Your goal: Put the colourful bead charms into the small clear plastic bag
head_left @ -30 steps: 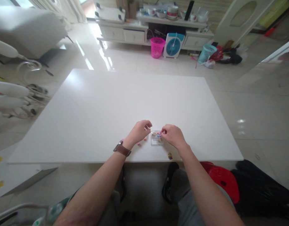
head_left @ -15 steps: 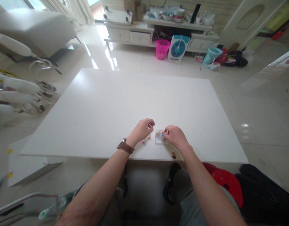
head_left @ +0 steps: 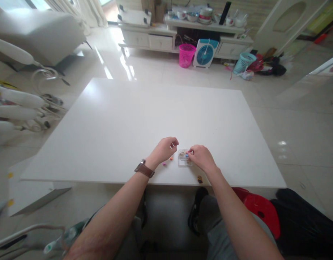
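A small clear compartment box (head_left: 182, 163) lies near the table's front edge, with tiny coloured pieces inside. My right hand (head_left: 201, 156) reaches over its right side, thumb and fingertips pinched together at the upper right compartment. Whatever they grip is too small to name. Left of the box, my left hand (head_left: 166, 147) hovers with curved fingers, a gap showing between thumb and fingers and nothing visible in it. Beside it on the table are a small orange piece (head_left: 171, 159) and a small purple-pink piece (head_left: 164, 164). A small yellow-brown figure (head_left: 200, 179) lies at the front edge.
The white table (head_left: 144, 112) spreads out ahead of me. A red stool (head_left: 261, 209) stands at the lower right. Beyond the table are a pink basket (head_left: 186, 57), a blue fan (head_left: 205, 54) and a light-blue basket (head_left: 243, 63), before a low cabinet (head_left: 161, 42).
Both hands stay almost in place; my right hand still pinches over the box. The whole view has shifted very slightly.
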Motion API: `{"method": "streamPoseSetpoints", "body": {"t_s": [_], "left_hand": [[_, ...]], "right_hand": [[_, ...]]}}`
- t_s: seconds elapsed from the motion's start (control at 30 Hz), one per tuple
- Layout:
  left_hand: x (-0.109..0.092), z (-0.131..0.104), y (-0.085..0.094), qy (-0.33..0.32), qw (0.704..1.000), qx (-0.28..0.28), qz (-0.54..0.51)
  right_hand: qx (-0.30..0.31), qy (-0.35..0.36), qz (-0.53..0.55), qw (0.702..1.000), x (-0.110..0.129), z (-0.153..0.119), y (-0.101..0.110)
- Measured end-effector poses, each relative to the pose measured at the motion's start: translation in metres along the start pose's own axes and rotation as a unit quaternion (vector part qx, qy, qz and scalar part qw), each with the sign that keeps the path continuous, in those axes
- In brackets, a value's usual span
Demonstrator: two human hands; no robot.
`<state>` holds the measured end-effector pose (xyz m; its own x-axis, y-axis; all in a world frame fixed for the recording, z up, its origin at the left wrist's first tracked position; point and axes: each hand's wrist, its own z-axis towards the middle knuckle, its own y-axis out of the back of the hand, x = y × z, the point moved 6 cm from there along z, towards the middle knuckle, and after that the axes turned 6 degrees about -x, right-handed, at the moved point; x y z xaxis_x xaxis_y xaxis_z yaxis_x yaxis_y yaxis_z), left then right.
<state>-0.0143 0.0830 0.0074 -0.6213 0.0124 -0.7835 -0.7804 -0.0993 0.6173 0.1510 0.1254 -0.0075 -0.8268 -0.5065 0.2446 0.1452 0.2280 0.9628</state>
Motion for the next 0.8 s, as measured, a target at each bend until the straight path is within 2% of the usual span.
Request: {"method": "streamPoseSetpoints", "body": {"t_s": [0.53,0.8], "left_hand": [[-0.002,-0.003,-0.008,0.006,1.000,0.024,0.016],[-0.011,-0.013,-0.029,-0.091,0.993,0.070,0.039]], "right_hand": [[-0.005,-0.044,-0.036,0.998,0.005,-0.001,-0.003],[-0.011,-0.055,-0.044,0.997,0.006,0.000,-0.004]]}}
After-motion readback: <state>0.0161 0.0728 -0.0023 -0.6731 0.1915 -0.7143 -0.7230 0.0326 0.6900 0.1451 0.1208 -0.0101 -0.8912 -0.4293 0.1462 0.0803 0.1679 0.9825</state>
